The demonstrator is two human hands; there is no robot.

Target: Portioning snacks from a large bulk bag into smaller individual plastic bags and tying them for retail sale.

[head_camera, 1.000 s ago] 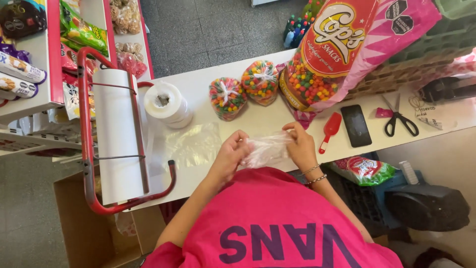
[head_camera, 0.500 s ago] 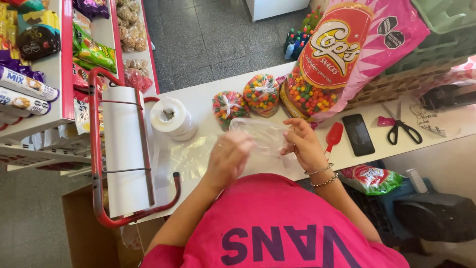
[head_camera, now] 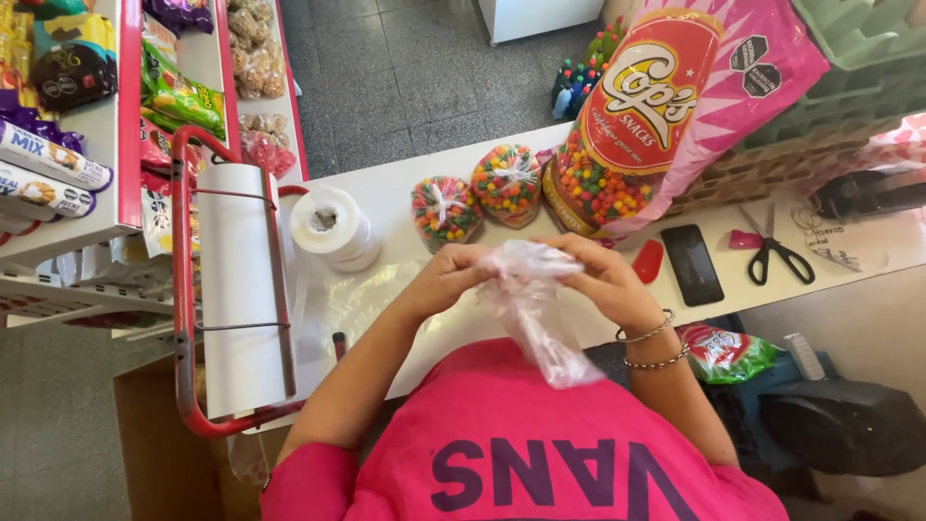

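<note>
Right, both hands are up in front of the chest, over the near edge of the white desk (head_camera: 405, 198), and they meet on a clear plastic bag (head_camera: 535, 309). The left hand (head_camera: 451, 278) comes in from the left with the forearm angled up from the elbow, wrist bent inward, fingers curled and pinched shut on the bag's top edge. The right hand (head_camera: 603, 280) mirrors it from the other side, knuckles up, fingers closed on the same bunched mouth of the bag; two thin bracelets (head_camera: 651, 347) sit on that wrist. The bag hangs loose from the pinch, its crumpled body trailing down toward the pink shirt (head_camera: 540, 453), clear of the desk.

Beyond the hands, two tied bags of coloured candy (head_camera: 477, 193) stand side by side on the desk, just beside a big pink snack bag (head_camera: 675, 106) that leans back against a wicker basket (head_camera: 762, 169). A roll of white tape (head_camera: 330, 227) rests to the left of the candy, near a paper roll in a red dispenser frame (head_camera: 236, 289). To the right lie a red scoop (head_camera: 648, 260), a black phone (head_camera: 692, 263) and black-handled scissors (head_camera: 772, 253), well apart from the hands
</note>
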